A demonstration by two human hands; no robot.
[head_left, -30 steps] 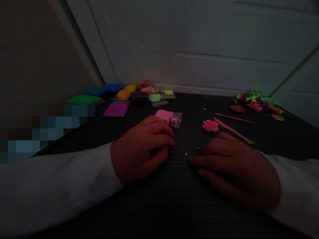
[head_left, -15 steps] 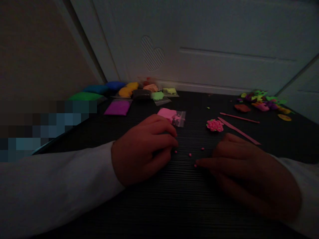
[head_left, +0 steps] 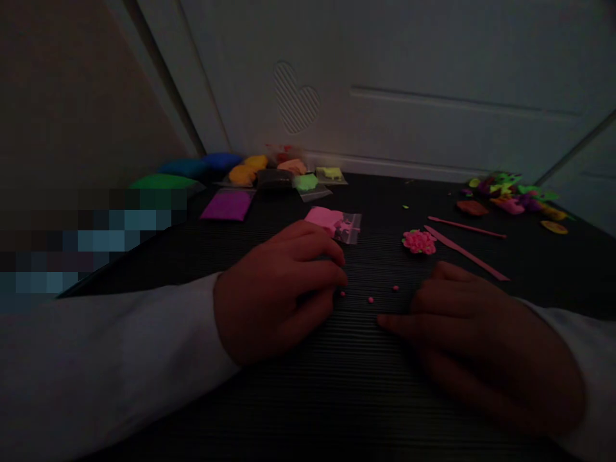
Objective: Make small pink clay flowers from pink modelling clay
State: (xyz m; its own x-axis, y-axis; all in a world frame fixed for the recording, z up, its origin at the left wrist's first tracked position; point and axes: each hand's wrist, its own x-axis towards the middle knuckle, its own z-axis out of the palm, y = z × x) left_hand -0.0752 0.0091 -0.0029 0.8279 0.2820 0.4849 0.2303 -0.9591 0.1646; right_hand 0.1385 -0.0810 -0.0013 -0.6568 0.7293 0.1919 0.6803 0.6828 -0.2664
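Observation:
My left hand [head_left: 283,289] rests on the dark table with loosely bent fingers, slightly apart, and nothing visible in them. Right by its fingertips lies a tiny pink clay ball [head_left: 342,294]. Another pink ball [head_left: 370,299] and a third pink ball [head_left: 396,288] lie between my hands. My right hand [head_left: 476,340] has its index finger stretched out, the tip pressed to the tabletop; the other fingers are curled. Whatever is under that fingertip is hidden. Beyond my right hand sits a pink ruffled clay flower [head_left: 418,242] with green edges. An opened bag of pink clay [head_left: 325,220] lies beyond my left hand.
Two pink modelling tools, a thin stick [head_left: 466,227] and a flat knife [head_left: 464,252], lie right of the flower. Coloured clay pieces [head_left: 510,196] are heaped at the back right. Bags of clay, among them a purple one [head_left: 228,205], line the back left. A white panel [head_left: 409,77] rises behind.
The small pink ball at my right index fingertip no longer shows; the finger now covers that spot. My left hand stays about where it was. The whole view has shifted slightly.

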